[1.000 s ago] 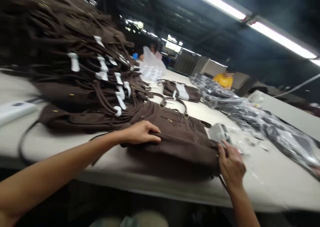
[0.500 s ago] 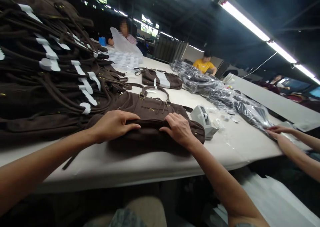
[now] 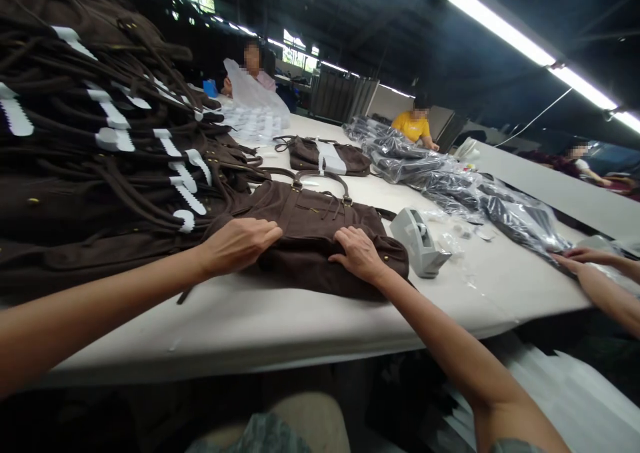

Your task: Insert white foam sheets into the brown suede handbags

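Note:
A dark brown handbag (image 3: 310,214) lies on the table in front of me, its two looped handles pointing away. My left hand (image 3: 243,243) is closed in a pinch at the left part of the bag's near edge; its fingertips are partly hidden. On the right part of the same edge, my right hand (image 3: 359,253) grips the fabric with fingers curled over the top and thumb in front. Just right of the bag stands a grey tape dispenser (image 3: 419,245).
Brown handbags with white paper-wrapped handles make a tall pile (image 3: 100,193) at left. Another bag (image 3: 345,158) with a white band lies behind. Plastic-wrapped bags (image 3: 440,180) line the right side. A co-worker's hands (image 3: 590,260) touch one. Two people sit across the white table (image 3: 240,333).
My left fingers, spread from the thumb before, have closed together at the bag's edge. The gap along that edge between my hands looks narrower. My right hand stays on the bag.

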Demonstrator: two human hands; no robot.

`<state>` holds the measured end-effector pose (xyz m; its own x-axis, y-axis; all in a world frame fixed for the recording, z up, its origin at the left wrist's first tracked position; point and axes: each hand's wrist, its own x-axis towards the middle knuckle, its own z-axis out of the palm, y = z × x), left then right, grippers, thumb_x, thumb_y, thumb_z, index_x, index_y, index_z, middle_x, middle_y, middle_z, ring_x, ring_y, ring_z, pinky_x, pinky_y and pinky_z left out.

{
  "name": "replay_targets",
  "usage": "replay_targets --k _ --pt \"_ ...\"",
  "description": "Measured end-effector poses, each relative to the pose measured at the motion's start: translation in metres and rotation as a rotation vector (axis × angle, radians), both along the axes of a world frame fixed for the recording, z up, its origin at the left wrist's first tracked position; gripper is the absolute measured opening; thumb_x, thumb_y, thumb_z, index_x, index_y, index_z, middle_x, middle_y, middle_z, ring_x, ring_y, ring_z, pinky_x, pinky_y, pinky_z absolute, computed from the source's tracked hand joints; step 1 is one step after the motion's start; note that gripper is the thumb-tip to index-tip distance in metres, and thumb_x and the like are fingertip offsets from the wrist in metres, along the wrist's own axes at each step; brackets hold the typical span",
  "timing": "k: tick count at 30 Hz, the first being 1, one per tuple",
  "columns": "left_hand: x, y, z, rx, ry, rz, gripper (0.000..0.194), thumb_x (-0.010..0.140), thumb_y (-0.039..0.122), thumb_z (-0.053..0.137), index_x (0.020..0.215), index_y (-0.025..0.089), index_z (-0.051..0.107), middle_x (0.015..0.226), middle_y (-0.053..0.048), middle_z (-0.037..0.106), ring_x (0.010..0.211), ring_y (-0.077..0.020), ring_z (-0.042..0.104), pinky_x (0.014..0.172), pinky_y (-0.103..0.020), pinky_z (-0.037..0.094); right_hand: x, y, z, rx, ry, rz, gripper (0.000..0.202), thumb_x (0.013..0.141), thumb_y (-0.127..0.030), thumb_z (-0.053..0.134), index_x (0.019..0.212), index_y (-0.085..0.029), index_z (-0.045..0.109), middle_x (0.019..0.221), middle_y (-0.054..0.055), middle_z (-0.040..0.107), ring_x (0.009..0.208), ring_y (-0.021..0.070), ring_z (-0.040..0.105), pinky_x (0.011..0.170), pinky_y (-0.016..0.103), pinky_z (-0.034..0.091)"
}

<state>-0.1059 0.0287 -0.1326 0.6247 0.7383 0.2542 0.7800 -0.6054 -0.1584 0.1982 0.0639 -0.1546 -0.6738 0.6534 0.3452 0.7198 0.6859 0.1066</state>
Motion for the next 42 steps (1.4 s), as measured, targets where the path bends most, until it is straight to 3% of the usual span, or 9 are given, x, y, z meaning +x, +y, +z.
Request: replay_targets --k 3,8,14,20,23,27,31,36,42 --pt "0.009 0.008 0.008 0.010 -0.029 0.016 0.026 0.095 0.015 0.034 0.086 0.017 0.058 0.083 -0.005 0.064 0.074 -0.0172 0.059 0.064 -0.028 0.036 -0.012 -0.024 -0.006 0.157 0.111 0.051 0.021 0.092 -0.019 0.059 0.112 -0.014 0.060 0.108 0.013 0.063 0.101 0.0262 0.054 0.090 0.040 0.043" --pt "0.007 0.019 0.020 -0.088 -0.103 0.031 0.014 0.093 0.025 0.044 0.089 0.021 0.057 0.089 -0.001 0.068 0.078 -0.0154 0.062 0.062 -0.024 0.035 -0.052 -0.069 -0.023 0.319 0.068 0.537 0.034 0.098 -0.011 0.040 0.126 -0.015 0.059 0.131 0.008 0.059 0.127 0.0205 0.047 0.110 0.036 0.037" --pt "-0.009 0.028 0.023 -0.219 -0.144 0.062 0.019 0.091 0.038 0.050 0.095 0.022 0.059 0.098 0.000 0.069 0.085 -0.0163 0.064 0.068 -0.023 0.040 -0.085 -0.040 -0.054 0.299 0.167 0.319 0.040 0.096 -0.010 0.043 0.135 -0.010 0.055 0.123 0.020 0.060 0.115 0.0280 0.056 0.099 0.044 0.047" --pt "-0.016 0.042 0.024 -0.275 -0.128 0.008 0.011 0.088 0.026 0.054 0.093 0.021 0.062 0.096 0.000 0.067 0.086 -0.0148 0.062 0.072 -0.022 0.042 -0.085 -0.028 -0.057 0.352 0.158 0.374 0.037 0.096 -0.003 0.037 0.128 0.002 0.055 0.101 0.018 0.066 0.090 0.0220 0.060 0.081 0.035 0.053" --pt "-0.012 0.028 0.022 -0.065 -0.054 -0.118 0.013 0.091 0.017 0.047 0.087 0.019 0.059 0.089 -0.003 0.064 0.082 -0.0161 0.058 0.073 -0.027 0.040 -0.076 -0.035 -0.040 0.263 0.134 0.408 0.032 0.099 -0.007 0.036 0.115 0.000 0.062 0.079 0.010 0.063 0.070 0.0185 0.055 0.064 0.032 0.049" --pt "-0.019 -0.002 0.002 0.301 0.069 -0.371 0.018 0.095 0.014 0.042 0.087 0.020 0.056 0.071 0.000 0.057 0.063 -0.0145 0.048 0.061 -0.030 0.034 -0.052 -0.041 -0.022 -0.014 0.190 0.523 0.029 0.098 -0.008 0.037 0.109 -0.007 0.064 0.076 0.006 0.059 0.069 0.0165 0.051 0.063 0.029 0.045" --pt "-0.023 -0.006 -0.023 0.251 0.084 -0.343 0.022 0.096 0.011 0.037 0.088 0.019 0.056 0.066 0.003 0.055 0.056 -0.0130 0.047 0.057 -0.028 0.034 -0.041 -0.040 -0.030 -0.250 0.220 0.541 0.034 0.096 -0.006 0.038 0.124 -0.011 0.058 0.080 0.004 0.058 0.073 0.0141 0.052 0.065 0.024 0.045" --pt "-0.016 0.012 -0.016 0.045 0.019 -0.229 0.015 0.095 0.024 0.046 0.092 0.020 0.060 0.073 0.001 0.064 0.064 -0.0126 0.057 0.059 -0.025 0.035 -0.062 -0.058 -0.039 0.030 0.030 0.387 0.050 0.097 -0.014 0.042 0.146 -0.017 0.038 0.116 0.013 0.059 0.094 0.0216 0.054 0.077 0.036 0.048" --pt "-0.009 0.018 0.015 -0.297 -0.092 -0.031 0.017 0.089 0.037 0.055 0.089 0.023 0.064 0.092 0.001 0.068 0.086 -0.0135 0.064 0.068 -0.021 0.039 -0.108 -0.068 -0.044 0.380 0.018 0.348 0.035 0.096 -0.006 0.037 0.126 -0.002 0.056 0.119 0.018 0.060 0.111 0.0267 0.051 0.087 0.041 0.046"
